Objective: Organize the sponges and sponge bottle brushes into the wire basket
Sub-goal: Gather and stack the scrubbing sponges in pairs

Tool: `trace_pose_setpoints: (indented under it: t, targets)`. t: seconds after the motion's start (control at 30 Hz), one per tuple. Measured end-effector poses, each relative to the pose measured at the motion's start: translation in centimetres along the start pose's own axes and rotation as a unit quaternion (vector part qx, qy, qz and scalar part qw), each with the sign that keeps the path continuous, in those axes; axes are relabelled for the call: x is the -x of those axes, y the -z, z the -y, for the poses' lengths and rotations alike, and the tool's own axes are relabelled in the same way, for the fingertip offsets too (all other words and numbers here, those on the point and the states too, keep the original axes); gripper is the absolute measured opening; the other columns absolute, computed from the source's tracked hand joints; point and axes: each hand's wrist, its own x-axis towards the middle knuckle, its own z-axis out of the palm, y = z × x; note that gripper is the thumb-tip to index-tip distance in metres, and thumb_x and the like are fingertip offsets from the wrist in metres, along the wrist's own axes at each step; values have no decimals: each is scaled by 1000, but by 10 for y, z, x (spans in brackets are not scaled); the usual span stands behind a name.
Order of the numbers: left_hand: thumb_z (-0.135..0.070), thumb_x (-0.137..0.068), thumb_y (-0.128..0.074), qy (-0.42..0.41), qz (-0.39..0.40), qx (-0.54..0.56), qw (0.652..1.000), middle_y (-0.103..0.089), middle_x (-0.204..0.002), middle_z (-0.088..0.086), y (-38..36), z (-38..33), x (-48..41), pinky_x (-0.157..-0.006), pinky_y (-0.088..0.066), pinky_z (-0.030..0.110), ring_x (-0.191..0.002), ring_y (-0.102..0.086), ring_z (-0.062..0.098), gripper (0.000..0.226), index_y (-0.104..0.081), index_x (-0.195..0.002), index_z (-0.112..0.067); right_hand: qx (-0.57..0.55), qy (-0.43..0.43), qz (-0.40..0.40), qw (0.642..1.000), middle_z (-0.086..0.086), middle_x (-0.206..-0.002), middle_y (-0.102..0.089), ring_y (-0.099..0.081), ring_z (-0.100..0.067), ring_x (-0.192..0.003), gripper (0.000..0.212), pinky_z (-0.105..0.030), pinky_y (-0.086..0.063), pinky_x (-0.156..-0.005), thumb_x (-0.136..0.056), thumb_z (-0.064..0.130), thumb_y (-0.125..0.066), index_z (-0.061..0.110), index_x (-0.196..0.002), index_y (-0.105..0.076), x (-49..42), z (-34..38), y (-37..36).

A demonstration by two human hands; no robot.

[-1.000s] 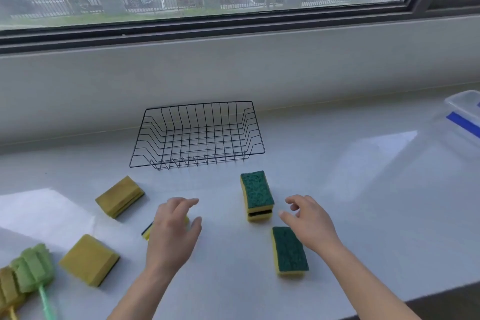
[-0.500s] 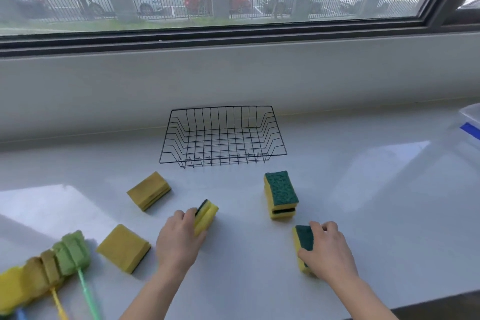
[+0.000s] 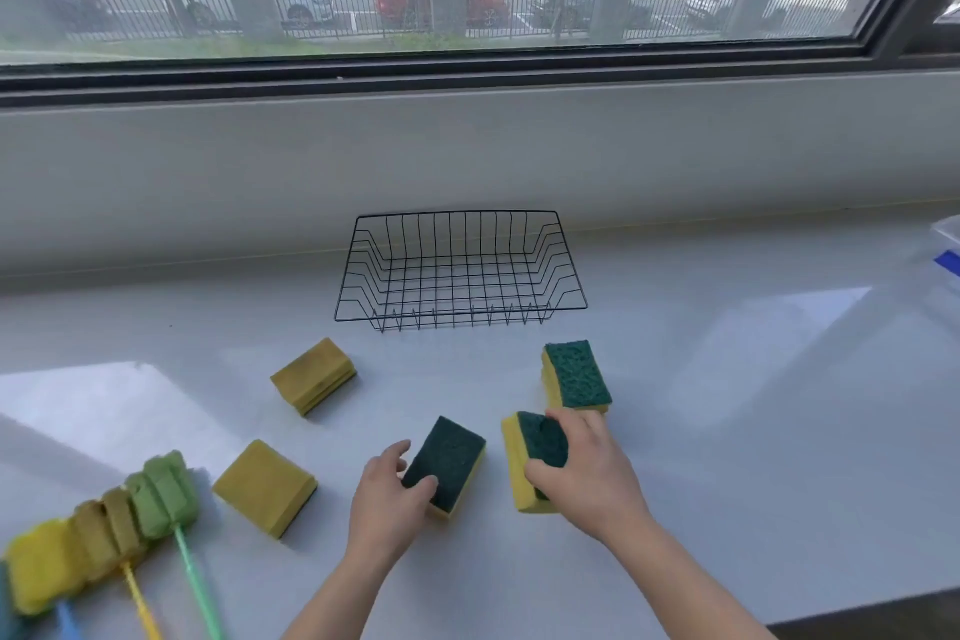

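An empty black wire basket (image 3: 462, 218) stands on the white counter by the wall. My left hand (image 3: 387, 499) grips a yellow sponge with a dark green scouring side up (image 3: 452, 457). My right hand (image 3: 587, 473) grips a second green-topped sponge (image 3: 524, 463), raised off the counter. A stack of two green-topped sponges (image 3: 576, 374) lies just behind my right hand. Yellow-side-up sponges lie at left: a stacked pair (image 3: 314, 374) and one nearer (image 3: 265, 486). Several sponge bottle brushes (image 3: 104, 535) with green, yellow and blue handles lie at the lower left.
A clear plastic box with a blue mark (image 3: 948, 250) sits at the right edge. The grey wall and window sill (image 3: 467, 88) rise right behind the basket. The counter's front edge (image 3: 857, 616) runs along the bottom right.
My left hand has turned its sponge green side up and holds it. My right hand has lifted its sponge and brought it left, close to the other one.
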Motion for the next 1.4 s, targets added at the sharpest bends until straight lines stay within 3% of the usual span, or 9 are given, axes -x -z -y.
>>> trace_pose_setpoints:
  t: [0.1, 0.3, 0.47, 0.67, 0.8, 0.9, 1.03, 1.2, 1.4]
  targets:
    - [-26, -81, -69, 4, 3, 6, 1000, -58, -106, -4, -1, 0, 2, -79, -52, 34, -88, -61, 6, 58, -51, -136, -25, -1, 13, 22, 1000, 9, -129, -42, -48, -13, -113, 71, -25, -40, -82, -73, 44, -62, 32, -141, -44, -7, 14, -14]
    - [-31, -78, -73, 38, 43, 52, 997, -65, -84, -4, -13, -2, 12, -64, -49, 26, -73, -64, 8, 50, -57, -126, -30, 2, 29, 16, 999, 6, -126, -40, -49, -13, -112, 73, -26, -45, -87, -71, 47, -61, 29, -140, -45, -17, 29, -35]
    - [-21, -80, -71, 65, 76, 117, 988, -67, -84, 2, -19, -2, 18, -66, -59, 38, -68, -68, 16, 49, -55, -125, -29, 22, 40, 8, 999, 5, -132, -37, -45, -16, -120, 72, -26, -45, -93, -72, 49, -60, 29, -140, -43, -17, 36, -49]
    - [-12, -81, -67, 68, 96, 172, 978, -66, -86, 8, -14, 2, 19, -67, -57, 47, -59, -65, 17, 46, -58, -124, -24, 70, 72, 2, 995, 3, -139, -36, -40, -20, -125, 70, -30, -46, -96, -76, 49, -58, 28, -141, -42, -18, 53, -62]
    - [-6, -79, -63, 66, 104, 206, 971, -66, -91, 12, -12, 5, 20, -67, -57, 47, -61, -63, 17, 47, -60, -123, -23, 94, 83, 33, 992, 2, -140, -35, -38, -22, -124, 69, -30, -45, -98, -79, 49, -59, 29, -142, -40, -16, 54, -70]
    - [-3, -75, -57, 84, 107, 234, 963, -65, -95, 16, -9, 7, 21, -59, -57, 37, -64, -62, 19, 52, -61, -124, -19, 97, 94, 51, 990, 5, -139, -35, -38, -21, -124, 75, -30, -44, -97, -76, 58, -62, 33, -143, -37, -17, 48, -68]
    - [-5, -87, -50, 103, 83, 260, 956, -65, -88, 10, -6, 2, 19, -60, -54, 34, -73, -62, 20, 42, -60, -123, -24, 79, 86, 54, 992, 4, -139, -38, -41, -22, -126, 80, -34, -43, -98, -81, 65, -56, 34, -149, -28, -20, 40, -60]
    - [-38, -94, -59, 85, 82, 271, 955, -66, -110, -1, -4, -6, 16, -76, -58, 33, -100, -64, 13, 33, -53, -126, -37, 28, 8, 78, 997, -4, -139, -53, -52, -22, -125, 64, -36, -45, -100, -95, 56, -49, 23, -148, -36, -25, 28, -52]
    - [-26, -90, -68, 59, 84, 262, 959, -68, -104, 9, -12, -16, 12, -90, -55, 49, -95, -69, 23, 41, -57, -130, -26, -58, -44, 132, 989, 8, -107, -66, -64, -14, -98, 51, -32, -51, -87, -92, 47, -57, 26, -138, -48, -23, 27, -54]
